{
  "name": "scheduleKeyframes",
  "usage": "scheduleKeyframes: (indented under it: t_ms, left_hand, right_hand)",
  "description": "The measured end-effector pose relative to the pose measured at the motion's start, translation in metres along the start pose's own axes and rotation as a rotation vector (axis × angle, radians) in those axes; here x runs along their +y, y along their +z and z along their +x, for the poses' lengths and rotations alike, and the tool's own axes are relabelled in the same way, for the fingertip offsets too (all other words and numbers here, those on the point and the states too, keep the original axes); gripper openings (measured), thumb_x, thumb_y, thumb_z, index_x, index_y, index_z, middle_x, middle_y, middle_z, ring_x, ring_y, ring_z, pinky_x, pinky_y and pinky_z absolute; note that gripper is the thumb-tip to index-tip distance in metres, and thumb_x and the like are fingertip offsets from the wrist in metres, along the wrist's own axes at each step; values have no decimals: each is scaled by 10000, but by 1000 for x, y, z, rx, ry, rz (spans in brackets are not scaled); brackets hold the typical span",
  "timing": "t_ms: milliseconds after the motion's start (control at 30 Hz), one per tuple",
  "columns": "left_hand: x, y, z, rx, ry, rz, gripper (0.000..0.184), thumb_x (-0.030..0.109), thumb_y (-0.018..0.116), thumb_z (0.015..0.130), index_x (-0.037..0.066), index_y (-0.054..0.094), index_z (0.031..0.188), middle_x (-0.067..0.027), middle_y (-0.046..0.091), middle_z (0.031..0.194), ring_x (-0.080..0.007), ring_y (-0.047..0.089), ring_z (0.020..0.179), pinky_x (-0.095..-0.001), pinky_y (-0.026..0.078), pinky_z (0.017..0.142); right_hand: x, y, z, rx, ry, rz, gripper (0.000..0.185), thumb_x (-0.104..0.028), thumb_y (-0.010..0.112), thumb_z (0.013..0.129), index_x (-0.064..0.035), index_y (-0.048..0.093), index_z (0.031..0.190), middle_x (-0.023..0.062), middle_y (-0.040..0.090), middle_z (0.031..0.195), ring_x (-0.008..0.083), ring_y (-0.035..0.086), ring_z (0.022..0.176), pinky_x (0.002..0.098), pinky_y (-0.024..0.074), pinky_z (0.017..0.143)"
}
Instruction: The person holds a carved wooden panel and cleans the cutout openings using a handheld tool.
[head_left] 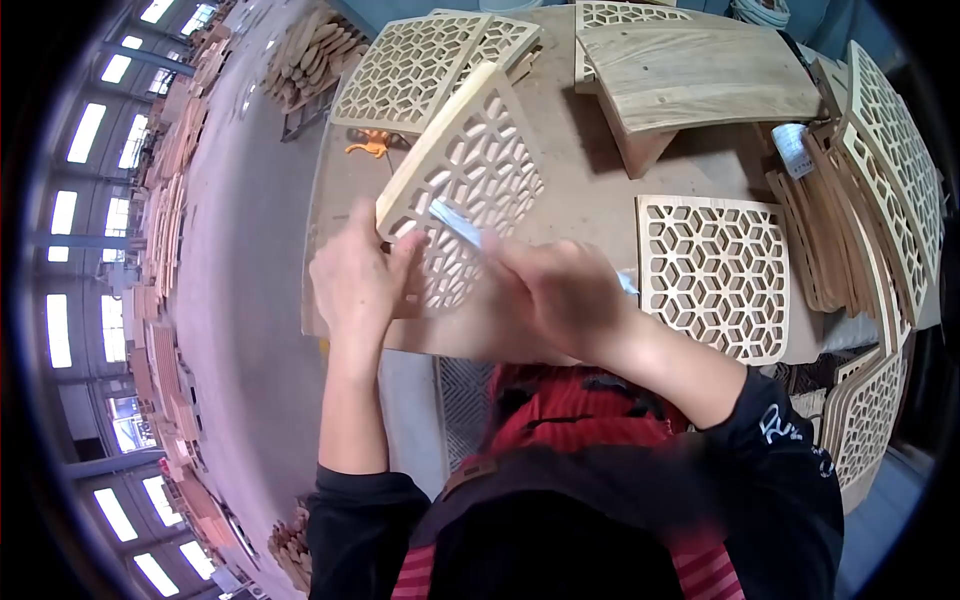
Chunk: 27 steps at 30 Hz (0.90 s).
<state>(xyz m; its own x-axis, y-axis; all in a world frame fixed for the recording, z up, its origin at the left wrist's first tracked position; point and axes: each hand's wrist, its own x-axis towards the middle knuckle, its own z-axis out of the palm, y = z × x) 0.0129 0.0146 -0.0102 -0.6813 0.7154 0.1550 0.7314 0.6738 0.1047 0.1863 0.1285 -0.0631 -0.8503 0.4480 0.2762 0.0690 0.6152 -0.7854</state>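
Observation:
A wooden lattice panel stands tilted on the table, its thick pale edge turned up. My left hand is closed on the panel's lower left corner. Against the lattice face, my right hand grips a light blue strip, perhaps folded sandpaper; motion blurs it a little. A small light blue piece shows just right of my right hand. Further right, another lattice panel lies flat.
The brown table also holds lattice panels at the back left, an orange tool, a curved wooden piece and stacked curved slats at the right. More lattice panels lean at the far right.

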Motion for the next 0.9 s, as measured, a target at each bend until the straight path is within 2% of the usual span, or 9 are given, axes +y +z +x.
scheduleKeyframes:
  t_ms: [133, 400, 500, 600, 633, 667, 733, 767, 900]
  left_hand:
    - [0, -1, 4, -33, 2, 71, 399, 334, 827, 789, 47, 593, 938, -124, 681, 664, -342, 688, 657, -431, 527, 622]
    - [-2, -3, 12, -128, -86, -40, 326, 249, 826, 818, 50, 612, 964, -79, 744, 722, -230, 746, 669, -346, 555, 632]
    - [-4, 2, 10, -61, -22, -72, 392, 341, 834, 782, 54, 604, 917, -119, 659, 627, -341, 678, 643, -432, 513, 615]
    - [-2, 0, 11, -69, -56, -78, 381, 327, 833, 786, 53, 611, 932, -127, 662, 634, -338, 681, 645, -431, 513, 614]
    - [-9, 3, 13, -104, -46, -99, 251, 140, 789, 848, 40, 612, 994, -82, 750, 743, -190, 748, 643, -306, 563, 514]
    - [-8, 2, 16, -116, -65, -116, 253, 140, 790, 848, 39, 614, 999, -85, 751, 746, -191, 748, 643, -307, 565, 517]
    - [-7, 1, 19, -146, -110, -146, 259, 139, 791, 847, 37, 617, 1009, -90, 752, 752, -193, 749, 643, -309, 570, 523]
    - [-10, 3, 19, -123, -61, -85, 268, 146, 797, 844, 34, 617, 1007, -96, 752, 753, -194, 746, 626, -308, 570, 522]
    - [-6, 3, 17, -83, 17, -33, 288, 172, 807, 839, 32, 620, 1008, -104, 748, 745, -204, 741, 611, -319, 566, 531]
  right_hand:
    - [23, 41, 33, 162, -194, -87, 213, -117, 551, 968, -29, 657, 1130, 228, 652, 724, 416, 659, 678, 533, 503, 605]
    - [-2, 6, -3, 31, -1, -15, 259, -72, 496, 944, -23, 646, 1149, 232, 657, 721, 420, 670, 693, 529, 519, 633]
    - [15, 39, 26, 148, -106, -122, 286, -63, 499, 935, -25, 636, 1182, 226, 659, 719, 418, 672, 698, 531, 523, 641]
    - [9, 39, 47, 62, -20, -77, 304, -52, 496, 924, -25, 626, 1197, 221, 657, 710, 420, 671, 693, 539, 523, 644]
    - [14, 41, 34, 133, -101, -119, 323, -42, 497, 918, -22, 621, 1216, 220, 658, 711, 412, 675, 693, 535, 523, 639]
    - [18, 43, 21, 208, -179, -166, 343, -31, 498, 912, -19, 617, 1235, 218, 659, 712, 403, 679, 692, 530, 522, 634]
    - [4, 16, -1, 81, -89, -70, 361, -20, 500, 907, -15, 613, 1250, 221, 664, 732, 394, 683, 703, 522, 522, 635]
    - [7, 14, -1, 5, -72, -91, 442, -38, 573, 824, 78, 564, 1251, 178, 658, 722, 351, 682, 694, 460, 532, 636]
    - [7, 27, 27, 143, -128, -158, 430, -29, 566, 819, 91, 589, 1231, 192, 673, 767, 351, 690, 734, 459, 530, 640]
